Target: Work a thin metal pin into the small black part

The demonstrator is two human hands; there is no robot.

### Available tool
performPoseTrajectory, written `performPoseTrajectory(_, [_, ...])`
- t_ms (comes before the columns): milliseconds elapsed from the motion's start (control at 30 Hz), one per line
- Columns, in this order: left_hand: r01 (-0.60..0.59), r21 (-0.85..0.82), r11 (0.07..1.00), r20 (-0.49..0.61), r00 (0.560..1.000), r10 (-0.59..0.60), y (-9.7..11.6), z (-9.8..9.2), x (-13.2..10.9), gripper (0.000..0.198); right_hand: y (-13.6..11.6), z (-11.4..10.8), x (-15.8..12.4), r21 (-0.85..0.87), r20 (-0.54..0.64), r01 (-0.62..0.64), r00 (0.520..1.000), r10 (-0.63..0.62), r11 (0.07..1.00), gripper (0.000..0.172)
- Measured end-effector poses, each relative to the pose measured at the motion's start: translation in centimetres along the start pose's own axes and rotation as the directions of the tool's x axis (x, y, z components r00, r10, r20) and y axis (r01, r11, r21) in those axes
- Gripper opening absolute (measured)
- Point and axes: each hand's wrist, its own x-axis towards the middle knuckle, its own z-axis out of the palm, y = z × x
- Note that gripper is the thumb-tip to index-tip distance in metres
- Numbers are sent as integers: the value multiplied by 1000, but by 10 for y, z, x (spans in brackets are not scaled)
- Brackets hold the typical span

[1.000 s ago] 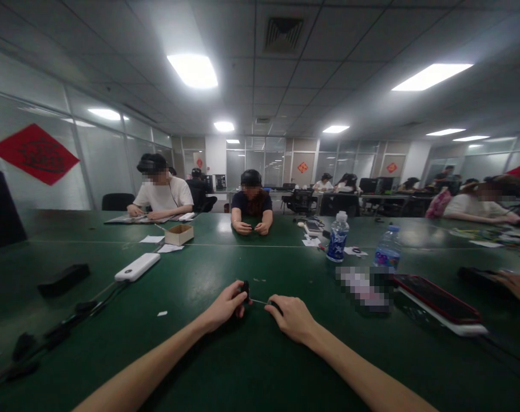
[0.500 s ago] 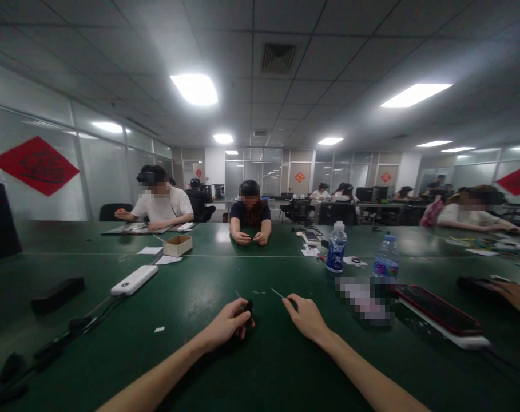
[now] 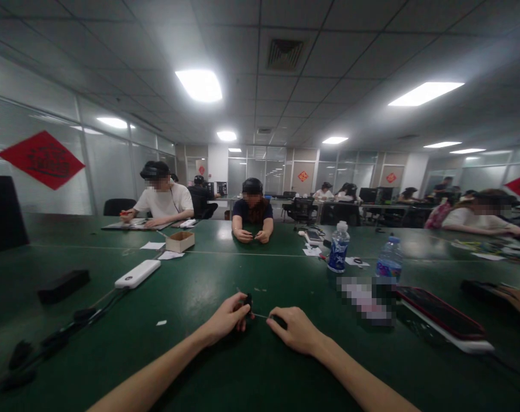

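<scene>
Near the centre of the green table (image 3: 251,377), left hand (image 3: 230,315) with thumb and fingers clamped on a small black part (image 3: 248,300), largely hidden by the fingertips; contact between part and tabletop impossible to tell. To its right, right hand (image 3: 294,327) with thumb and curled fingers pinched around the dark handle of a slim metal-shafted tool (image 3: 260,316), its shaft directed leftward and nearly level, toward the black part. Shaft end too small to resolve; not possible to tell whether touching the part or just beside it.

Left of the hands, on the tabletop: a white scrap (image 3: 161,323), a white power bank (image 3: 138,274) with a dark cable (image 3: 88,315) alongside, and a black oblong case (image 3: 64,286). Farther back, an open cardboard box (image 3: 180,241) beside sheets of white paper (image 3: 171,255).

To the right: a blue-labelled bottle (image 3: 337,247), upright; near it, a clear bottle with a blue cap (image 3: 389,260); nearer, a red-edged phone (image 3: 442,312) atop a white slab (image 3: 478,346).

Across the table, a co-worker in a dark top (image 3: 253,212), with forearms resting on the surface and hands close together.
</scene>
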Motion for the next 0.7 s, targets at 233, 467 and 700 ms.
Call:
performPoseTrajectory(233, [11, -27, 1000, -6, 1000, -11, 0, -1, 1, 40, 2, 2, 0, -18, -22, 7, 1000, -7, 1000, 33])
performPoseTrajectory(467, [31, -52, 998, 7, 1000, -31, -2, -1, 2, 41, 3, 2, 1, -36, -10, -3, 1000, 2, 999, 33])
performPoseTrajectory(700, [32, -66, 997, 16, 999, -31, -3, -2, 2, 42, 5, 4, 1, -48, -25, -9, 1000, 8, 999, 32])
